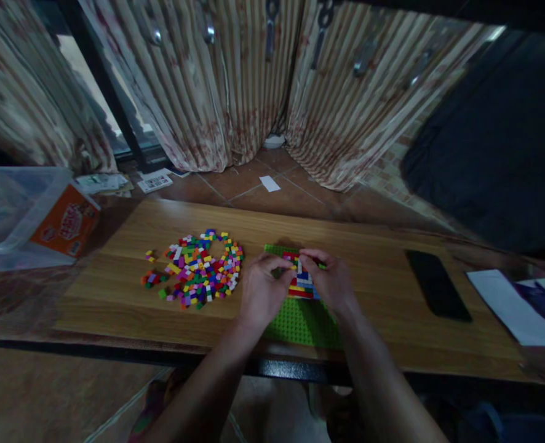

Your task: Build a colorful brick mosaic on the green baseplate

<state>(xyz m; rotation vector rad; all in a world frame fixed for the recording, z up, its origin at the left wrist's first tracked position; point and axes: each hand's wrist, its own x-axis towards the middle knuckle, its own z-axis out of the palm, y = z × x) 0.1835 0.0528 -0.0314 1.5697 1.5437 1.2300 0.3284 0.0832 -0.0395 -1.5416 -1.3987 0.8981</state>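
- Green studded baseplate (302,323): lies flat on the wooden table (115,298), near the front edge and between both forearms, a position that appears chosen to give both hands equal reach.
- Assembled bricks (302,287): sit on the farther part of the baseplate in coloured rows, red, yellow, white and blue among them. The nearer studs are bare.
- Left hand (264,284): curled at the left side of the assembled bricks, thumb and index finger drawn together. Whether a brick is between them cannot be told.
- Right hand (334,282): bent over the right side of the assembled bricks, thumb and index fingertips close together. Its grip cannot be confirmed either. The opposed placement probably steadies the work from both sides.
- Loose toy bricks (203,274): spread in mixed colours to the left of the baseplate, apart from it, likely so that single pieces are easy to pick out.
- Black flat rectangular object (437,285), possibly a phone: lies to the right, well apart from the bricks, presumably outside the working area.
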